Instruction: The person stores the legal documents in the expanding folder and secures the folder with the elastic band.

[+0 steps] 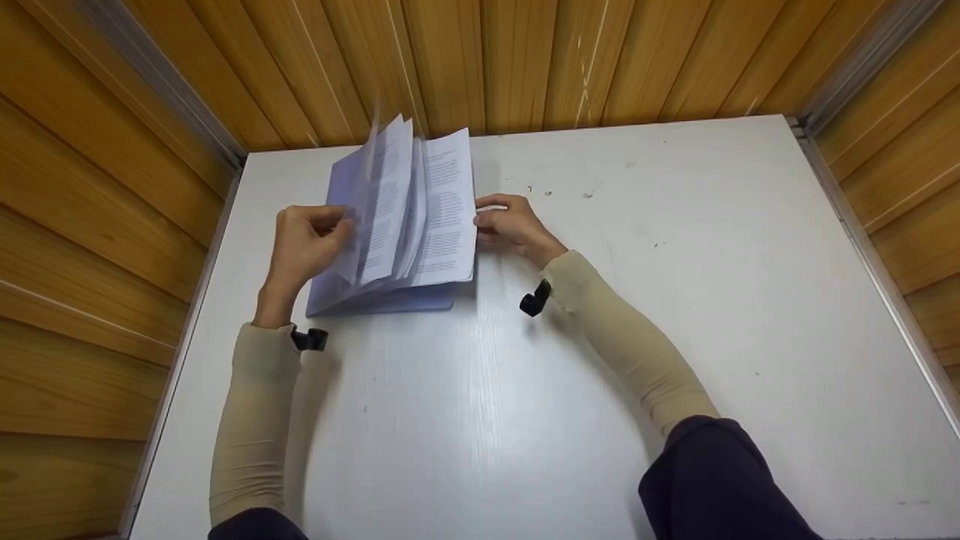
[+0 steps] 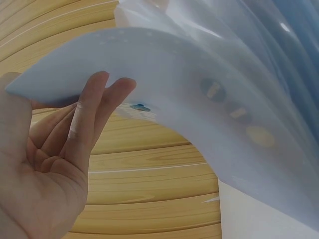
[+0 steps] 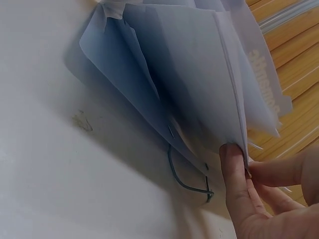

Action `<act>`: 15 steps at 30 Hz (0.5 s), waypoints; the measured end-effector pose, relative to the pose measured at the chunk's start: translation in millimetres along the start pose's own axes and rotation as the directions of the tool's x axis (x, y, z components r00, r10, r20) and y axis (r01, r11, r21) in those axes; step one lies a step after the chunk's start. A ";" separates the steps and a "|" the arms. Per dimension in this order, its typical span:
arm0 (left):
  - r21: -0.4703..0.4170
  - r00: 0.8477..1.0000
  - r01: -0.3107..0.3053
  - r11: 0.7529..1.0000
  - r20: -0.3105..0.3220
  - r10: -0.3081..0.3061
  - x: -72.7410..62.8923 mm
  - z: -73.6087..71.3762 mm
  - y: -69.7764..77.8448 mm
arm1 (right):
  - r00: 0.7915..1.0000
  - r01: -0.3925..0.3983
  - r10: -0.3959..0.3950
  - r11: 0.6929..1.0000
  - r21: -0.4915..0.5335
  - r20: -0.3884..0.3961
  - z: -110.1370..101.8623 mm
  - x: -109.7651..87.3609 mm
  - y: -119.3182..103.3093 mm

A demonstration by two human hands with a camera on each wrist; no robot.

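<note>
A bluish-purple folder (image 1: 345, 184) lies fanned open at the table's far left, its printed pages (image 1: 446, 202) standing up from the cover. My left hand (image 1: 307, 240) pinches a translucent sheet (image 1: 365, 199) at the folder's left side; in the left wrist view this sheet (image 2: 164, 74) bows in an arch from the fingers. Between thumb and fingers, my right hand (image 1: 514, 225) pinches the right edge of the pages. Seen from the right wrist, the pages (image 3: 194, 64) rise above the blue cover (image 3: 114, 74), and a dark elastic cord (image 3: 182, 181) loops out from its edge.
The white table (image 1: 480, 405) carries small dark marks (image 1: 589, 195) near its back. Wood-plank walls (image 1: 525, 60) enclose it at the back and both sides, the back one close behind the folder. Small black cameras (image 1: 309, 339) sit on both wrists.
</note>
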State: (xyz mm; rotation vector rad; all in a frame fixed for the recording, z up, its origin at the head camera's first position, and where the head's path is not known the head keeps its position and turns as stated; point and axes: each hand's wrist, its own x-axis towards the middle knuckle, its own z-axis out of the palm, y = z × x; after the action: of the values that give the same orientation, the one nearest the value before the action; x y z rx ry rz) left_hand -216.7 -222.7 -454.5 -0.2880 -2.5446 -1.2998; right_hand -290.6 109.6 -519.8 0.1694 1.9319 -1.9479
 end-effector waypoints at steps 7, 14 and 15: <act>0.005 1.000 -0.008 1.000 -0.002 0.009 -1.9 -0.4 -0.9 | 1.000 -0.006 0.006 1.000 0.005 0.007 15.5 4.8 1.6; -0.004 1.000 -0.026 1.000 -0.005 0.026 -2.2 1.6 -0.8 | 1.000 0.001 -0.002 0.999 0.034 0.025 26.2 7.2 1.9; -0.001 1.000 -0.029 1.000 -0.004 0.029 -2.1 1.9 -0.8 | 1.000 0.002 -0.003 0.999 0.038 0.026 27.3 7.2 2.0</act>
State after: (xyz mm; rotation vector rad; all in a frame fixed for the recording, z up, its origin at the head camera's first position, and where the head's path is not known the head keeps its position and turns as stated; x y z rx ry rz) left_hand -215.2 -221.6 -456.8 -0.3212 -2.5268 -1.2904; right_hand -291.5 81.5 -523.1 0.1508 1.8805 -1.9795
